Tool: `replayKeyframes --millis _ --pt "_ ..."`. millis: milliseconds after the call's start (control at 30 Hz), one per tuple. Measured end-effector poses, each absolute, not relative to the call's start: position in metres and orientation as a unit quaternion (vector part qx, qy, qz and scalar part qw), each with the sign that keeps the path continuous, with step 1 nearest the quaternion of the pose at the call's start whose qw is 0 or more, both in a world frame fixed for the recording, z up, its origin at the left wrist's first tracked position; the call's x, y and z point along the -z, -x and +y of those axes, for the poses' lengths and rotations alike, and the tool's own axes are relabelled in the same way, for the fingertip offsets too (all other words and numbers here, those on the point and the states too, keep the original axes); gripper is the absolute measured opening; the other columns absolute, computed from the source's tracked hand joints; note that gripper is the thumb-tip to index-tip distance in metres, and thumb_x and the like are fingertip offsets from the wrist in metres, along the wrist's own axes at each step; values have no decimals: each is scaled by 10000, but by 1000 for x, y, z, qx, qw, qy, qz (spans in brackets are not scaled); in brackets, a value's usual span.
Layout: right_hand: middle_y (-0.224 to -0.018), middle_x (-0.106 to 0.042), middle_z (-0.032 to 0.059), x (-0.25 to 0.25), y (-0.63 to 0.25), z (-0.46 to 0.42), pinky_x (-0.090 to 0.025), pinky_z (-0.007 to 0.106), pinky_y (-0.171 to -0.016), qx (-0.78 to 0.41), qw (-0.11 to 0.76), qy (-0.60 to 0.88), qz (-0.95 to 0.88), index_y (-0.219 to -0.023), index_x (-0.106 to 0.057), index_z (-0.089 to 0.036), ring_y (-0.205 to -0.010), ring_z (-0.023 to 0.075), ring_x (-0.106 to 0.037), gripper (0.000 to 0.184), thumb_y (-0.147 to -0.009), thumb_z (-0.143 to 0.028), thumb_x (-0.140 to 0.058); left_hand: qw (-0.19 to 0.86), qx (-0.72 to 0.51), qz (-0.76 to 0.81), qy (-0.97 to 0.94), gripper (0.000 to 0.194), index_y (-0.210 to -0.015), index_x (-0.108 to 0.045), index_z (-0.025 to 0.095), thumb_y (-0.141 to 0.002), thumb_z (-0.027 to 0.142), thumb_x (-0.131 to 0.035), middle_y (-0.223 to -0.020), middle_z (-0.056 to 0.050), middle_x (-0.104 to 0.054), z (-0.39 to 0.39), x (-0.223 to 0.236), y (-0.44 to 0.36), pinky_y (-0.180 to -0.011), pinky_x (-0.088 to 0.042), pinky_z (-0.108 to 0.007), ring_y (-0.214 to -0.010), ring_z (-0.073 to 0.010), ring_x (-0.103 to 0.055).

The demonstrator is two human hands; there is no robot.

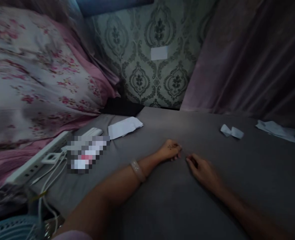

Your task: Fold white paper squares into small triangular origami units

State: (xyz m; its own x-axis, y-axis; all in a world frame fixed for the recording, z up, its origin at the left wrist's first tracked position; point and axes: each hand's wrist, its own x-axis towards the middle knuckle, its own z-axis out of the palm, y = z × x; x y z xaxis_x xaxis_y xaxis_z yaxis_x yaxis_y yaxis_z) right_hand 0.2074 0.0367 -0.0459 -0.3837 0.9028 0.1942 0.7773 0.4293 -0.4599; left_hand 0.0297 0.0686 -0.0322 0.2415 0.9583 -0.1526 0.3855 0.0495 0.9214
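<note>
My left hand is over the middle of the grey sheet, its fingers curled together and dark dots showing on its back. A pale bangle circles the left forearm. A short gap to the right, my right hand has thumb and forefinger brought close in a pinch. What either hand holds, if anything, is too small and dim to make out. Beyond the right hand lies a twisted, bow-shaped white paper. Folded white papers rest past the left hand.
A long white power strip with white cables runs along the left side, near a blurred-out item. More crumpled paper lies far right. Curtains and a patterned wall bound the bed. A blue basket stands lower left.
</note>
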Motion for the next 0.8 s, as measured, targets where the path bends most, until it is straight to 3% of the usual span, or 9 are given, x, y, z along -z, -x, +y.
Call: replayKeyframes --millis 167,233,333,367,467,633,800 --pt "-738 -639 49 47 -207 34 -411 310 -637 -121 223 510 -821 -789 -554 -230 -683 198 -597 264 -902 -398 -385 400 -295 528 -689 185 -954 -629 100 -873 215 -509 -721 -38 -645 70 20 3 -535 -473 -198 -556 -92 -564" --pt "-759 -642 51 46 -207 34 -416 315 -640 -115 222 509 -824 -802 -555 -234 -700 207 -603 254 -899 -398 -387 333 -315 552 -696 196 -995 -632 115 -852 200 -530 -801 -52 -643 68 14 32 -682 -497 -251 -712 -133 -591" --pt "-781 -652 57 45 -207 33 -419 325 -635 -113 226 504 -826 -812 -565 -240 -711 217 -608 245 -893 -389 -388 196 -341 609 -689 311 -1139 -580 138 -834 197 -564 -1110 -110 -589 59 9 84 -928 -425 -340 -1047 -210 -525" --pt "-792 -656 59 45 -206 33 -421 327 -637 -115 228 499 -828 -813 -568 -242 -718 218 -611 247 -894 -388 -386 66 -308 649 -692 324 -1153 -573 150 -842 242 -568 -1153 -110 -568 55 10 100 -949 -410 -341 -1087 -220 -505" --pt "-796 -668 63 46 -206 33 -426 337 -654 -116 233 496 -828 -814 -571 -243 -722 221 -617 251 -893 -392 -385 -18 -287 708 -645 364 -1155 -564 121 -812 231 -609 -1220 -167 -518 46 14 138 -982 -357 -428 -1146 -293 -444" --pt "-772 -669 66 47 -205 35 -423 338 -646 -113 228 501 -827 -826 -575 -230 -703 226 -625 258 -881 -386 -377 -58 -266 740 -615 326 -1128 -584 140 -819 245 -602 -1207 -162 -548 46 21 154 -967 -338 -437 -1161 -310 -423" --pt "-774 -653 61 45 -207 33 -428 325 -645 -107 237 485 -835 -819 -566 -226 -718 220 -625 258 -890 -381 -372 -47 -280 743 -606 169 -924 -658 119 -837 210 -546 -1037 -181 -622 49 19 152 -909 -351 -419 -1084 -317 -488"
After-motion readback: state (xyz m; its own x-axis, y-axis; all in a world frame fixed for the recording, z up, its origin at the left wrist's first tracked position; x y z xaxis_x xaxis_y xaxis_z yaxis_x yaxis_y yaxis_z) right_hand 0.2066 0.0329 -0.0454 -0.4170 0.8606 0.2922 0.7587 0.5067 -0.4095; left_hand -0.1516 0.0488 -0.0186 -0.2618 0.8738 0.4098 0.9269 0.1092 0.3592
